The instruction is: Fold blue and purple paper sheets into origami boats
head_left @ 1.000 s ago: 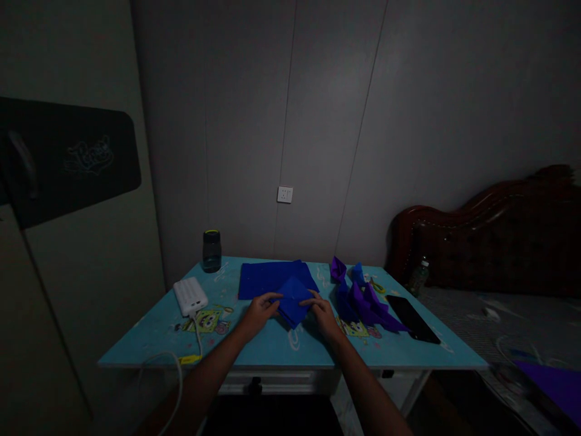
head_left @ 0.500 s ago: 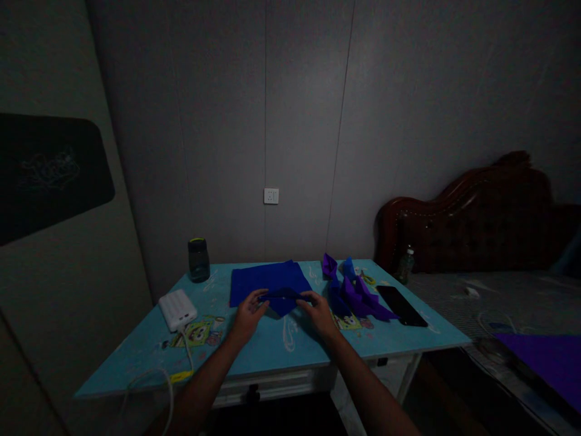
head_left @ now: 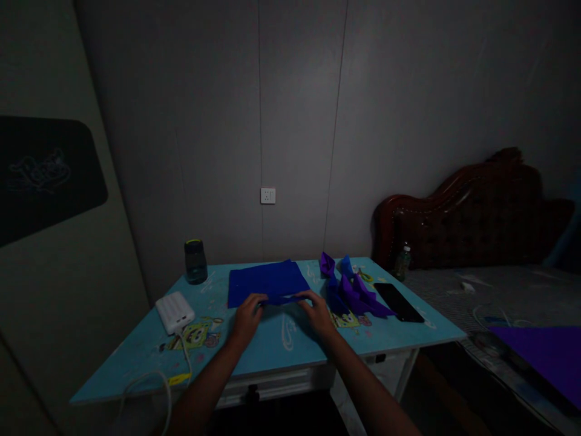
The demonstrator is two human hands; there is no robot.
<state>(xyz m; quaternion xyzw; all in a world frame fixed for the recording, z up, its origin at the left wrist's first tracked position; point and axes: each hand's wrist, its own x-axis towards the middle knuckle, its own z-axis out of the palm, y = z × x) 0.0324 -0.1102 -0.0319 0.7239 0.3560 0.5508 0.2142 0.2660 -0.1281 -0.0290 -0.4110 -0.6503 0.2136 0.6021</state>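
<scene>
Between my two hands is a folded piece of blue paper, held up just over the table. My left hand pinches its left end, and my right hand grips the right end between thumb and fingers. The paper shows as a narrow, nearly edge-on shape, so its folds are hard to read. Flat blue paper sheets lie right behind it. Folded purple paper pieces sit to the right of my right hand, beside a dark blue folded one.
The light blue table also carries a water bottle, a white power bank with a cable, a black phone and scissors. A bed with a purple sheet stands at right; a wall rises behind.
The blue paper has tilted from showing a pointed lower flap to a thin, nearly edge-on strip. Both hands keep hold of its ends. The view has shifted slightly.
</scene>
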